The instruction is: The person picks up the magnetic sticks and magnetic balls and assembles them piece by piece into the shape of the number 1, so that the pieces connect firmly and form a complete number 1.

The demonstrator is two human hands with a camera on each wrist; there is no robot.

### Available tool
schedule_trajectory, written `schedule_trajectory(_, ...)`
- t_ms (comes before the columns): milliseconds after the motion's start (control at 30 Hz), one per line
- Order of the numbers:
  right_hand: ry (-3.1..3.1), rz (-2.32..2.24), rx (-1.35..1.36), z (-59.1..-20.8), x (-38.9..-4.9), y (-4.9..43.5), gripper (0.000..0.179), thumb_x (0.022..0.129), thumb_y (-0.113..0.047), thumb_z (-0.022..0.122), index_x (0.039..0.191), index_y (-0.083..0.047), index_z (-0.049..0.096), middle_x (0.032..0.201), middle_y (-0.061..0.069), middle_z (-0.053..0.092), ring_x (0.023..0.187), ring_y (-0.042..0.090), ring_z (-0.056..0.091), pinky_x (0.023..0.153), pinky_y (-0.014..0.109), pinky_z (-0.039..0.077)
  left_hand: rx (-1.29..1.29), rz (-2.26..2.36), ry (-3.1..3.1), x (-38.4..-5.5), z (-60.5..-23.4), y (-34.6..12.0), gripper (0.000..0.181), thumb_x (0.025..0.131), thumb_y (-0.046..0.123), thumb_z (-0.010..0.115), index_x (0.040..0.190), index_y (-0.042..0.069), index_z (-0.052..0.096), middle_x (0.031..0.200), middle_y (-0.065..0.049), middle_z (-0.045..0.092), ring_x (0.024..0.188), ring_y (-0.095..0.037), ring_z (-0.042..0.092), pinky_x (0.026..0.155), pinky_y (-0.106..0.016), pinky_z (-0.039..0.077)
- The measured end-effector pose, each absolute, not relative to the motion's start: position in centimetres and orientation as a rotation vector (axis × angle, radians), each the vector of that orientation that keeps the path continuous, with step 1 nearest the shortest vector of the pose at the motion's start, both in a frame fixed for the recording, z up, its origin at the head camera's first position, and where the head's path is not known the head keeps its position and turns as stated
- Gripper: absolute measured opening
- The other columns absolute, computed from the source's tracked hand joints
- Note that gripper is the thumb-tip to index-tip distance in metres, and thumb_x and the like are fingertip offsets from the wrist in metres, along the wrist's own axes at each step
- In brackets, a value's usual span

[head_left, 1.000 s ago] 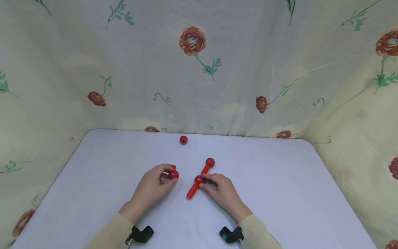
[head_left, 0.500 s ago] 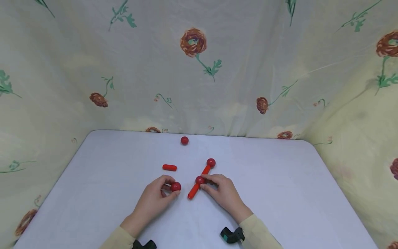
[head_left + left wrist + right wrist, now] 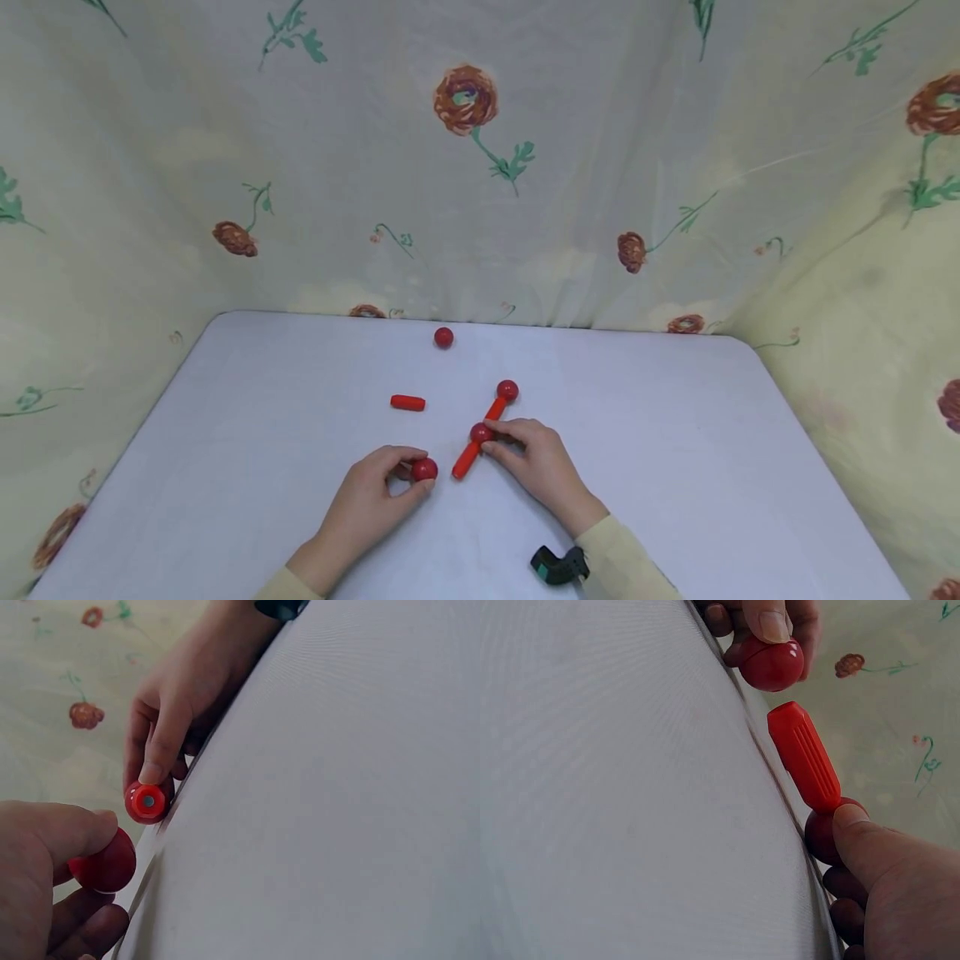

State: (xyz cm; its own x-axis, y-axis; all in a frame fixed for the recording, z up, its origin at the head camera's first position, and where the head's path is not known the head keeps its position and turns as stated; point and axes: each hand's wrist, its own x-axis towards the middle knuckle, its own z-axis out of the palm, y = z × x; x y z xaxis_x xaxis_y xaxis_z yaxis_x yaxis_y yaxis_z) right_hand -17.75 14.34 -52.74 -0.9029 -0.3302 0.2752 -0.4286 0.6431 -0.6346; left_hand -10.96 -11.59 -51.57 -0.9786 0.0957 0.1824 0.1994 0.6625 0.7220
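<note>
In the head view my left hand (image 3: 375, 500) pinches a red ball (image 3: 424, 470) between thumb and fingers, just left of a joined red piece. That piece has a far end ball (image 3: 507, 391), a rod between, a middle ball (image 3: 480, 432) and a near ribbed rod (image 3: 466, 460). My right hand (image 3: 543, 467) grips the middle ball from the right. The right wrist view shows the ribbed rod (image 3: 806, 756) pointing at the left hand's ball (image 3: 774, 666), with a small gap between them. A pale round spot marks the rod's end face (image 3: 148, 801) in the left wrist view.
A loose red rod (image 3: 408, 403) lies left of the joined piece. Another red ball (image 3: 443, 337) sits near the far edge of the white table (image 3: 675, 433). Flower-patterned cloth (image 3: 555, 167) hangs behind and at the sides.
My left hand has moved toward me with its ball, ending up beside the near rod's end and uncovering the loose rod. The right hand keeps its hold with hardly any movement.
</note>
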Motion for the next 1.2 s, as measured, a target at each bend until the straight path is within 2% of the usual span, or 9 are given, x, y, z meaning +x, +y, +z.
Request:
schedule_trajectory(333,-2.719,1.116,0.636,-52.73,-17.76,14.19,0.034,0.087,-0.035,0.076,0.120,-0.028,0.072,0.106,-0.019,0.067,0.099,0.001,0.059,0.086,0.028,0.052,-0.341,-1.170,-2.696,-10.89,-51.88,-11.49,0.031,0.078,0.028,0.085,0.104,0.027,0.068,0.091,0.023,0.058,0.081,-0.002,0.056,0.075,-0.025,0.052)
schedule_trajectory(533,-2.741,1.094,0.617,-52.62,-17.68,14.17,0.034,0.087,-0.034,0.077,0.119,-0.026,0.073,0.106,-0.018,0.068,0.098,0.002,0.060,0.085,0.029,0.052,-0.434,-1.158,-2.684,-10.87,-51.97,-11.29,0.032,0.078,0.031,0.085,0.104,0.029,0.066,0.093,0.024,0.058,0.083,-0.002,0.055,0.075,-0.024,0.052)
schedule_trajectory(900,-2.762,1.101,0.595,-52.48,-17.65,14.33,0.035,0.087,-0.035,0.076,0.121,-0.030,0.072,0.109,-0.018,0.067,0.102,0.003,0.060,0.088,0.030,0.051,-0.454,-1.148,-2.740,-10.93,-51.95,-11.21,0.036,0.076,0.043,0.085,0.105,0.032,0.067,0.095,0.024,0.059,0.085,-0.002,0.055,0.076,-0.025,0.052)
schedule_trajectory(1200,-2.744,1.092,0.604,-52.44,-17.66,14.29,0.034,0.087,-0.033,0.077,0.120,-0.027,0.073,0.107,-0.017,0.068,0.100,0.003,0.060,0.087,0.031,0.052,-0.515,-1.140,-2.730,-10.92,-52.03,-11.26,0.036,0.075,0.044,0.085,0.105,0.033,0.068,0.095,0.024,0.060,0.085,-0.002,0.055,0.076,-0.025,0.053)
